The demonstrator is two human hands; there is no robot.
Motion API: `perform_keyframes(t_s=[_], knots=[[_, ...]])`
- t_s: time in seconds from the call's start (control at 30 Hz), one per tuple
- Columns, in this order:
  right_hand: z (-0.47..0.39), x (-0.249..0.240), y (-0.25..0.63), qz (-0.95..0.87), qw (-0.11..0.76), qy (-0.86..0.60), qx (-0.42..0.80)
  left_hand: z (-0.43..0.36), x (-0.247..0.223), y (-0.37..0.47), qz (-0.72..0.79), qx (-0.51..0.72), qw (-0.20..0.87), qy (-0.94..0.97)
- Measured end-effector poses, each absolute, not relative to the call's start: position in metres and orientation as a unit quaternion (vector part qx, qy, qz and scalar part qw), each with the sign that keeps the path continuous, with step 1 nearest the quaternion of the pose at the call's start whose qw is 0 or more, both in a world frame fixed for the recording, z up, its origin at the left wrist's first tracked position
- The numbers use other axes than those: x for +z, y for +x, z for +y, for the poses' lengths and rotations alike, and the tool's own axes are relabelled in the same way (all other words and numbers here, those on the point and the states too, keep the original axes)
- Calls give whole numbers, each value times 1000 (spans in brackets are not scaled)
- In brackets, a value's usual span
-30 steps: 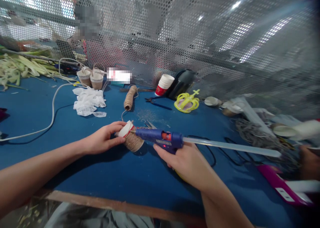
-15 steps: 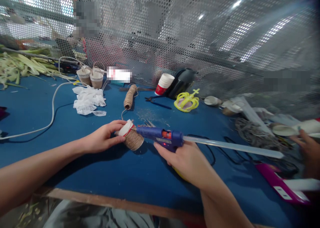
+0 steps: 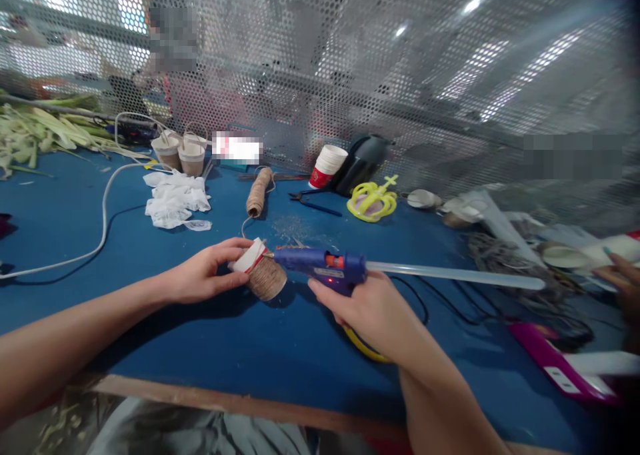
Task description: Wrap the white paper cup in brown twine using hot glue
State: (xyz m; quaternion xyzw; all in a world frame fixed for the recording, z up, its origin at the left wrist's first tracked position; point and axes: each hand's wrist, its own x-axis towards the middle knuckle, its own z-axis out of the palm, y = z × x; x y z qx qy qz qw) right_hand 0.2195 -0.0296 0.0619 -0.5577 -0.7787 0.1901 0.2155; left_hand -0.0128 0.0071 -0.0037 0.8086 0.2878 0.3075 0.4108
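My left hand (image 3: 213,272) grips the rim end of a paper cup (image 3: 267,276) that lies tilted on its side. Brown twine wraps the cup's lower part; a white and red band shows near the rim. My right hand (image 3: 367,312) is closed around the handle of a blue glue gun (image 3: 320,266), whose tip is at the cup by the edge of the twine. A long clear glue stick (image 3: 455,275) sticks out of the gun's back. Behind the cup lies a twine roll (image 3: 259,192), with a strand running toward the cup.
White crumpled gloves (image 3: 177,198), two wrapped cups (image 3: 192,155), pliers (image 3: 315,204), stacked cups (image 3: 327,166) and a yellow crown (image 3: 373,202) stand or lie behind. A purple power strip (image 3: 563,365) is at right. Another person's hand (image 3: 623,275) shows at the right edge.
The glue gun's back end and its stick have swung slightly up and away from me. The other person's hand at the right has shifted. My left hand still holds the cup.
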Motion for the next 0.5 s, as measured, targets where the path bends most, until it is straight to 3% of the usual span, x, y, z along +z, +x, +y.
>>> perform_keyframes(t_s=[0.5], knots=[[-27, 63, 219, -715, 208, -607, 278, 7, -4, -13, 287, 311, 408, 809]])
